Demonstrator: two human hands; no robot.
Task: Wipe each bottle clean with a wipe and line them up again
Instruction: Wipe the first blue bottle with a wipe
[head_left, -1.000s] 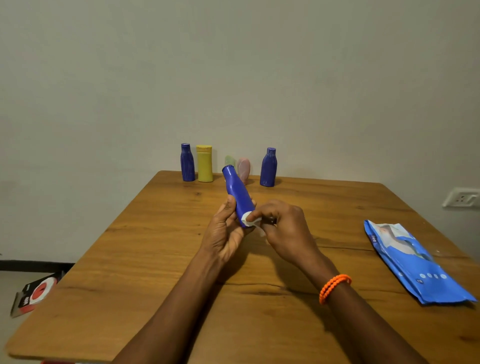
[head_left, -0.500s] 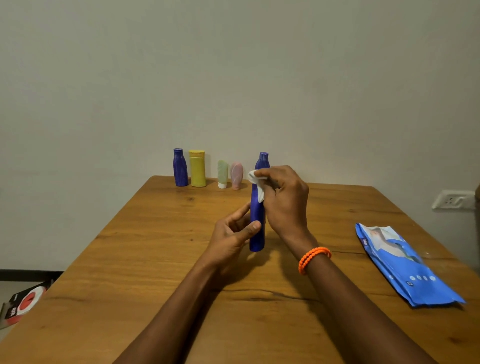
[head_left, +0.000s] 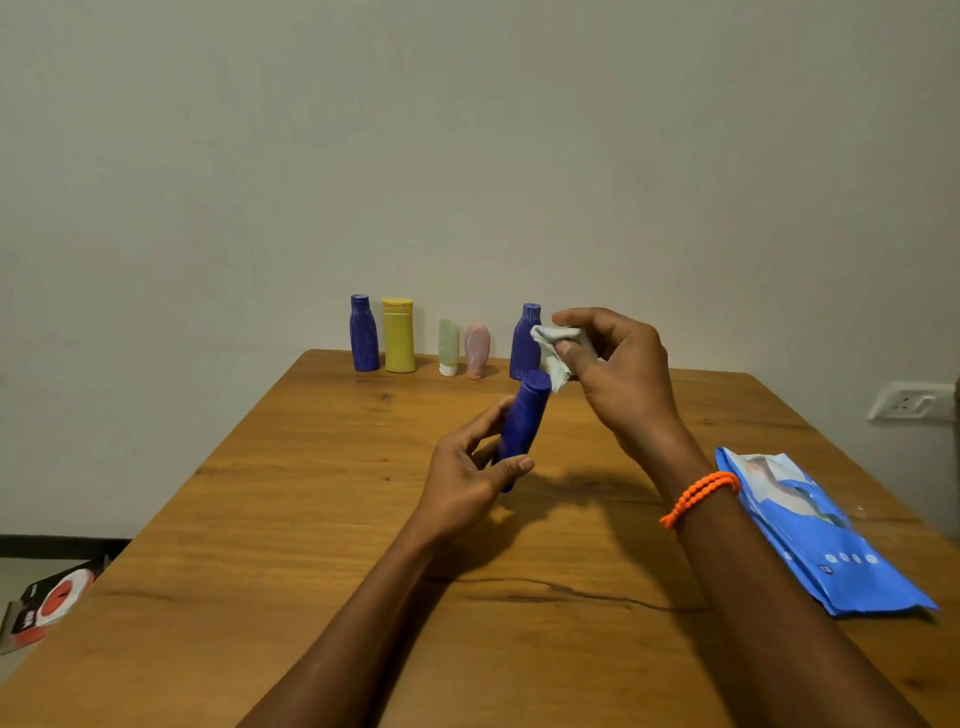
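My left hand (head_left: 470, 475) grips a slim blue bottle (head_left: 524, 423) by its lower half, tilted a little to the right above the table's middle. My right hand (head_left: 613, 364) pinches a crumpled white wipe (head_left: 556, 353) just above and to the right of the bottle's top, close to it but apart. Along the far edge stand a blue bottle (head_left: 363, 333), a yellow bottle (head_left: 399, 335), a pale green tube (head_left: 448, 347), a pink tube (head_left: 477, 351) and another blue bottle (head_left: 524, 338), partly behind the wipe.
The wooden table (head_left: 311, 519) meets a plain wall at its far edge. A blue pack of wipes (head_left: 831, 535) lies flat at the right. A red and black package (head_left: 47, 605) lies on the floor to the left. A wall socket (head_left: 909, 401) is at the right.
The bottle went from tilted left with the wipe at its lower end, to upright. My right hand slid the wipe up to the top and has now lifted it off.
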